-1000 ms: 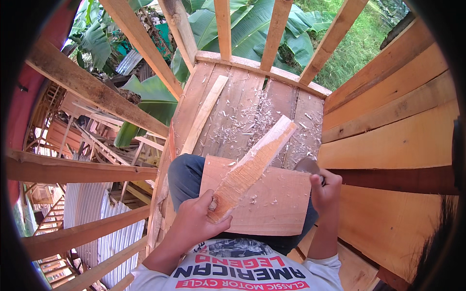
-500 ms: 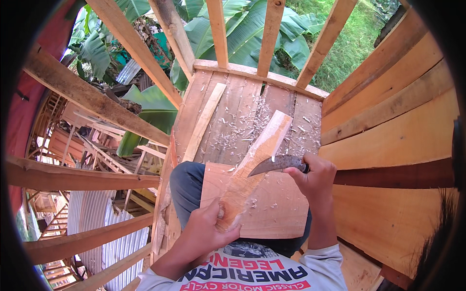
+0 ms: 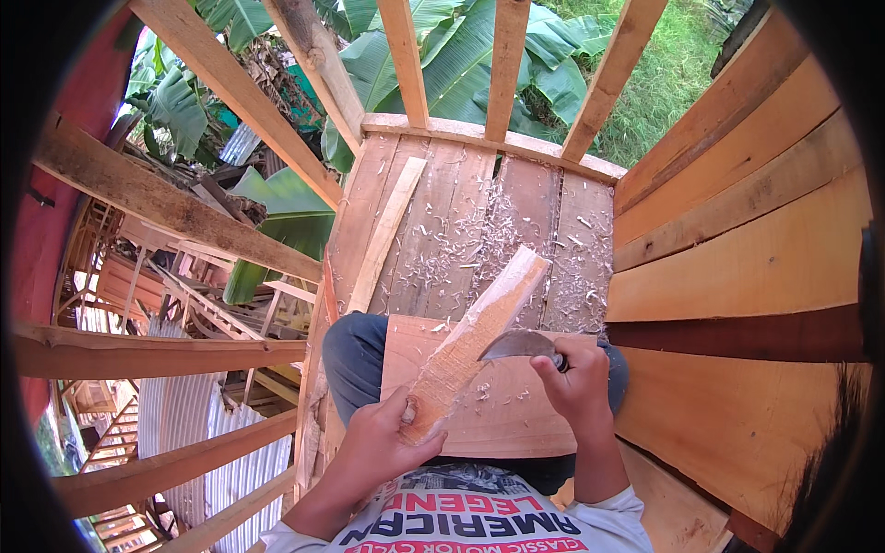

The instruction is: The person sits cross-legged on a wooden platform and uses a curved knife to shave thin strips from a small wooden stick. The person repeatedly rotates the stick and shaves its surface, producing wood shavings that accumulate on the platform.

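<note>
The left hand (image 3: 383,442) grips a wooden stick (image 3: 475,336); the right hand (image 3: 576,382) clasps a curved blade (image 3: 516,346), apparently touching it.

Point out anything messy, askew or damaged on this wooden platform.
Wood shavings are strewn across the floor planks. A loose thin slat lies slanted across them. The wood piece in the left hand is rough-cut where the right hand holds a curved blade.
</note>
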A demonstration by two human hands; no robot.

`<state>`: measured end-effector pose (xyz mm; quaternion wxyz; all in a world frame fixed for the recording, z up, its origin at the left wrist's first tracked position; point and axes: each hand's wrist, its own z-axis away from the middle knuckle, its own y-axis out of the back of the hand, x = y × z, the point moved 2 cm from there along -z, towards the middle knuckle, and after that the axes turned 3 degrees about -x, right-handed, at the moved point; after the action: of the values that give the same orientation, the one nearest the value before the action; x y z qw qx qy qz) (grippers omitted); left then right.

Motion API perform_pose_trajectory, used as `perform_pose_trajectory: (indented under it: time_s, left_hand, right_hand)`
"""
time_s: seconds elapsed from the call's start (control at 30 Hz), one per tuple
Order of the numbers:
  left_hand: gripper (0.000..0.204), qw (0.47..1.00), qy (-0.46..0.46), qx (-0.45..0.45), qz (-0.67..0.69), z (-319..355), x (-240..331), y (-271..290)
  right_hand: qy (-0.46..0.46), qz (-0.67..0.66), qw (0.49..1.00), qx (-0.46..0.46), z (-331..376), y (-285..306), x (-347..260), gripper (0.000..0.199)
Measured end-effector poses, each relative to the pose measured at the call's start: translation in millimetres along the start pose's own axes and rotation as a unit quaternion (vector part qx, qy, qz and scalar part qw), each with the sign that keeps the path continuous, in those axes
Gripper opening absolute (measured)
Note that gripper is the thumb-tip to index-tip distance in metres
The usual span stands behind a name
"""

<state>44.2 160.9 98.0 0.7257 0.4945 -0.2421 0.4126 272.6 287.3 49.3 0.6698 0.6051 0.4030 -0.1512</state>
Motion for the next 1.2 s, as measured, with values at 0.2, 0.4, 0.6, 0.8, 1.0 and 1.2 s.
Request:
perform_pose_trajectory:
  time_s: [0.2,0.4,0.6,0.8,1.0,1.2]
  left_hand:
    - [0.041,0.995,-0.024,0.042,-0.086,-2.8,14.2,1.2]
    - [0.041,0.985,-0.058,0.051,-0.152,0.5,11.7,2.0]
    - [0.042,0.987,-0.040,0.059,-0.147,5.7,14.5,-1.0]
    - [0.043,0.989,-0.019,0.066,-0.128,12.8,14.2,0.2]
    - [0.042,0.994,0.022,0.069,-0.080,22.8,5.9,-7.0]
    - [0.043,0.992,0.109,0.041,-0.056,41.3,-29.1,-13.9]
  right_hand:
    - [0.053,0.090,0.994,0.018,-7.4,5.4,-4.7,0.059]
    - [0.059,0.126,0.989,0.052,-14.7,10.5,6.9,0.066]
    - [0.069,0.144,0.984,0.084,-22.4,-1.4,11.1,0.068]
    - [0.089,0.163,0.978,0.090,-31.6,-5.6,8.2,0.067]
    - [0.048,0.137,0.976,0.161,-44.7,-6.3,26.0,0.068]
    - [-0.190,-0.006,0.966,0.174,-62.7,59.1,82.5,0.066]
